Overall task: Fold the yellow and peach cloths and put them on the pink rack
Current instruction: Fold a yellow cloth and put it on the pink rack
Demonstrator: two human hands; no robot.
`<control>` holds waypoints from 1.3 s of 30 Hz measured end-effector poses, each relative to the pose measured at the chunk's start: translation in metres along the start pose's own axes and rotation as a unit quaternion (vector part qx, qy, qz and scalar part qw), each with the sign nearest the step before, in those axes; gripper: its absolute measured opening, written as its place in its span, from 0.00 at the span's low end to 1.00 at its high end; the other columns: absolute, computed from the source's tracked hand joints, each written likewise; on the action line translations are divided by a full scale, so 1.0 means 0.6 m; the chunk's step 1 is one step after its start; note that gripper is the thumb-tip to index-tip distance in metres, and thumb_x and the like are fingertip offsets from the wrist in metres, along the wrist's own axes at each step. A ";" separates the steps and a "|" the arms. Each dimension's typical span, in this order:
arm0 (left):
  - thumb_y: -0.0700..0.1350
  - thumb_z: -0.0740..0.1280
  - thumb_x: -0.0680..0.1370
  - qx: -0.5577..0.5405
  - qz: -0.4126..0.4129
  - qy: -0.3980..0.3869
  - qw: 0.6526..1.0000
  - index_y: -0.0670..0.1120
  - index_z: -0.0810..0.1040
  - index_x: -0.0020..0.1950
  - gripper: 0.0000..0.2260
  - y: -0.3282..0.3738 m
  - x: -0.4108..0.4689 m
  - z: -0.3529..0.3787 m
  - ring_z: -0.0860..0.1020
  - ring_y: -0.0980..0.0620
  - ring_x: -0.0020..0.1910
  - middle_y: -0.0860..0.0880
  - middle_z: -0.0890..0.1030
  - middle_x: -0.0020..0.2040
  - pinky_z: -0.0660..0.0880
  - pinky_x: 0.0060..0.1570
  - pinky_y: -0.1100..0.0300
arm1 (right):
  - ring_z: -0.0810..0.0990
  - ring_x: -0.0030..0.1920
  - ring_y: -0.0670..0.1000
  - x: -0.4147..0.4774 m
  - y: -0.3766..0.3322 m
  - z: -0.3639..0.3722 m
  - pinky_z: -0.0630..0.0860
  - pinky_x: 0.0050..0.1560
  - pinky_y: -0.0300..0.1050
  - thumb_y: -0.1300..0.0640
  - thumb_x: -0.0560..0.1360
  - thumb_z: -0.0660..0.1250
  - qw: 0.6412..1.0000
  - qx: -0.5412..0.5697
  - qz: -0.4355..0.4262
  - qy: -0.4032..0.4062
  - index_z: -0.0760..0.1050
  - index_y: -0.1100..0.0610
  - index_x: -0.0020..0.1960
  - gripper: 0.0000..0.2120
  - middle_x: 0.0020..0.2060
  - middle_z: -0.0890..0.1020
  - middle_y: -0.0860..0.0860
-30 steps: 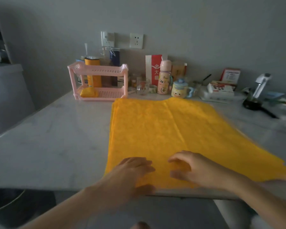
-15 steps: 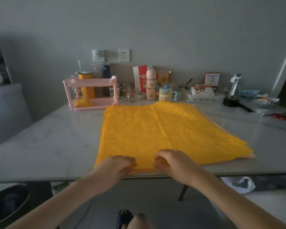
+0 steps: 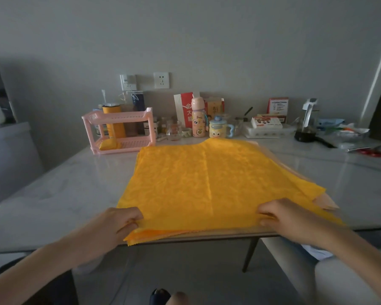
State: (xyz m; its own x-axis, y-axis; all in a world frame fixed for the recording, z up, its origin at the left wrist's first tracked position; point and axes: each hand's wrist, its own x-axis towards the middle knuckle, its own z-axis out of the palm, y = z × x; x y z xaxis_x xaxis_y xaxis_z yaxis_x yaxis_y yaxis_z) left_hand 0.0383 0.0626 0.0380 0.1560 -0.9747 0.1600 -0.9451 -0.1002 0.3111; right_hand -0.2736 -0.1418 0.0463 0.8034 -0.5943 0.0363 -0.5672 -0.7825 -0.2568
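A large yellow cloth (image 3: 207,183) lies spread flat on the marble table (image 3: 53,194), its near edge at the table's front. A peach cloth (image 3: 324,202) lies under it and peeks out along the right side. My left hand (image 3: 117,225) pinches the yellow cloth's near left corner. My right hand (image 3: 282,216) pinches the near edge further right. The pink rack (image 3: 119,128) stands at the back left of the table, with a small folded yellow item (image 3: 107,143) on its lower shelf.
Behind the cloth along the wall stand a yellow canister (image 3: 113,119), a pink bottle (image 3: 198,119), a smiley mug (image 3: 218,128), glass jars, boxes and a black-based appliance (image 3: 306,128). Red scissors (image 3: 370,151) lie at the far right. A grey chair (image 3: 317,271) is near right.
Both hands slid apart along the near edge, left hand to the left corner, right hand toward the right, and now pinch the yellow cloth's edge. The camera pulled back.
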 end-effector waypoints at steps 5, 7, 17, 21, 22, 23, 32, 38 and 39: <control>0.42 0.64 0.78 -0.014 -0.016 0.024 0.999 0.58 0.72 0.41 0.11 -0.013 0.040 -0.024 0.77 0.60 0.41 0.57 0.80 0.40 0.71 0.42 0.67 | 0.66 0.28 0.43 0.011 0.059 -0.060 0.61 0.32 0.38 0.56 0.75 0.66 0.997 -0.026 0.072 -0.004 0.65 0.54 0.31 0.16 0.27 0.67 0.47; 0.41 0.60 0.79 0.024 -0.039 0.064 0.997 0.56 0.72 0.44 0.10 -0.020 0.084 -0.013 0.78 0.53 0.42 0.50 0.80 0.44 0.73 0.44 0.59 | 0.71 0.32 0.45 0.037 0.080 -0.056 0.66 0.34 0.40 0.55 0.75 0.66 0.992 -0.047 0.107 0.053 0.70 0.54 0.33 0.13 0.30 0.73 0.48; 0.48 0.54 0.82 0.132 -0.040 0.090 0.986 0.49 0.62 0.73 0.19 0.029 0.164 0.070 0.58 0.52 0.73 0.52 0.65 0.72 0.51 0.72 0.53 | 0.68 0.65 0.53 0.097 -0.013 0.009 0.65 0.64 0.47 0.63 0.76 0.61 0.963 -0.199 0.071 0.169 0.67 0.57 0.66 0.19 0.64 0.70 0.52; 0.50 0.51 0.82 0.044 -0.006 0.008 0.999 0.52 0.56 0.75 0.20 0.084 0.174 0.112 0.49 0.56 0.75 0.54 0.54 0.76 0.45 0.72 0.54 | 0.63 0.70 0.53 0.149 -0.114 0.051 0.58 0.69 0.45 0.57 0.81 0.55 0.993 -0.012 -0.040 0.111 0.65 0.59 0.70 0.18 0.70 0.67 0.55; 0.49 0.50 0.82 0.046 -0.006 -0.011 0.999 0.53 0.54 0.75 0.21 0.087 0.176 0.122 0.47 0.57 0.75 0.55 0.52 0.76 0.44 0.72 0.53 | 0.61 0.72 0.53 0.157 -0.127 0.063 0.57 0.70 0.46 0.55 0.81 0.53 0.996 -0.002 -0.037 0.076 0.62 0.59 0.71 0.20 0.71 0.64 0.56; 0.50 0.48 0.82 0.055 -0.008 -0.024 0.998 0.54 0.51 0.76 0.21 0.085 0.174 0.129 0.46 0.57 0.75 0.55 0.50 0.77 0.43 0.72 0.53 | 0.58 0.73 0.54 0.162 -0.134 0.075 0.55 0.71 0.47 0.53 0.82 0.51 0.999 0.000 -0.029 0.040 0.59 0.60 0.73 0.21 0.73 0.62 0.56; 0.74 0.17 0.47 0.091 -0.033 -0.047 0.994 0.57 0.45 0.75 0.59 0.039 0.128 0.115 0.40 0.62 0.73 0.58 0.41 0.76 0.39 0.71 0.59 | 0.38 0.75 0.48 0.087 -0.070 0.101 0.37 0.73 0.46 0.28 0.57 0.27 0.998 -0.051 0.044 -0.020 0.40 0.54 0.77 0.53 0.76 0.39 0.51; 0.77 0.19 0.48 0.083 -0.059 -0.075 0.992 0.60 0.36 0.71 0.53 -0.023 0.082 0.087 0.35 0.65 0.69 0.64 0.36 0.70 0.36 0.69 0.63 | 0.37 0.74 0.44 0.030 0.020 0.067 0.37 0.72 0.42 0.19 0.48 0.22 0.991 -0.055 0.117 -0.026 0.37 0.54 0.76 0.64 0.74 0.37 0.46; 0.78 0.21 0.48 0.075 -0.059 -0.083 0.992 0.60 0.35 0.70 0.52 -0.035 0.076 0.081 0.35 0.65 0.69 0.64 0.36 0.69 0.35 0.69 0.65 | 0.37 0.74 0.44 0.019 0.031 0.057 0.38 0.72 0.41 0.19 0.49 0.24 0.989 -0.054 0.132 -0.036 0.37 0.54 0.76 0.63 0.73 0.36 0.44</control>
State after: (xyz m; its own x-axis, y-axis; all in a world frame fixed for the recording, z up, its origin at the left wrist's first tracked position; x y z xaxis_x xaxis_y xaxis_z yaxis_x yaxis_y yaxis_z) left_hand 0.0511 0.0108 -0.0065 0.2313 -0.9724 -0.0294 -0.9569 -0.2328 0.1734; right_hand -0.2687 -0.1567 0.0089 0.6331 -0.7690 -0.0880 -0.7720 -0.6192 -0.1436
